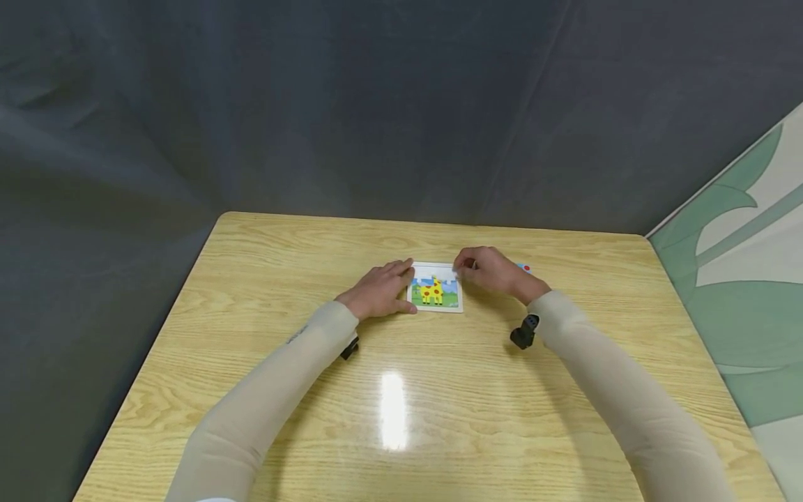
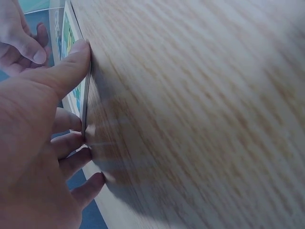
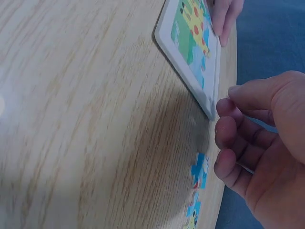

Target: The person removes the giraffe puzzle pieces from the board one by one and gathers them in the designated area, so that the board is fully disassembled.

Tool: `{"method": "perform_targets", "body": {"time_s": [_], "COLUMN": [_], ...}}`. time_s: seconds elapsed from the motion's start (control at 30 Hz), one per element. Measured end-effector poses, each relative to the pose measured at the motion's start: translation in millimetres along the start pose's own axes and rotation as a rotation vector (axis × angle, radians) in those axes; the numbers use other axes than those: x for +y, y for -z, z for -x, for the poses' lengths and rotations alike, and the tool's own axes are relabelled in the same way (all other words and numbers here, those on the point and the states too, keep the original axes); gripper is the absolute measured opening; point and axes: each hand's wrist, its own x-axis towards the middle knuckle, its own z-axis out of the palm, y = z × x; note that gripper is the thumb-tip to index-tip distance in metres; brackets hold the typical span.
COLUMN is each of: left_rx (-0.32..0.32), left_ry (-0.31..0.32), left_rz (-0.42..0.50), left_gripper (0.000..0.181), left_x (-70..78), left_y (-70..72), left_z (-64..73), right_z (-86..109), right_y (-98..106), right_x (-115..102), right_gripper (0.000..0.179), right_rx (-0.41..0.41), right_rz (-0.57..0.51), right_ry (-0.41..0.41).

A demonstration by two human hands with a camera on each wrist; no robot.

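A giraffe jigsaw puzzle (image 1: pixel 436 293) lies in a white frame (image 1: pixel 462 300) on the table, with picture pieces in its lower part and a white upper part. My left hand (image 1: pixel 383 289) rests at the frame's left edge, thumb and fingers spread along it. By the upper right corner is my right hand (image 1: pixel 491 270), its fingers loosely bent and the thumb close to the index fingertip. In the right wrist view, no piece shows between those fingertips (image 3: pixel 226 131). Two loose jigsaw pieces, one blue (image 3: pixel 200 171) and one blue and yellow (image 3: pixel 192 212), lie beside this hand.
The wooden table (image 1: pixel 301 258) ends at a dark curtain (image 1: pixel 376 111) behind it. A green and white patterned panel (image 1: pixel 746 279) borders the right side. Light glares on the tabletop nearer the person, and a black wrist camera (image 1: pixel 524 333) hangs at the right cuff.
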Motion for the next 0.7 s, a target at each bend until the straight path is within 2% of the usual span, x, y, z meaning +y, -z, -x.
{"method": "perform_targets", "body": {"time_s": [0.7], "left_rx": [0.013], "left_ry": [-0.009], "left_rz": [0.013], "left_gripper": [0.09], "left_x": [-0.7], "left_y": [-0.9], "left_z": [0.5], "right_z": [-12.1], "right_y": [-11.6], "right_x": [-21.3], "right_gripper": [0.019], "right_rx": [-0.116], "right_rz": [-0.003], "right_ry": [0.061]}}
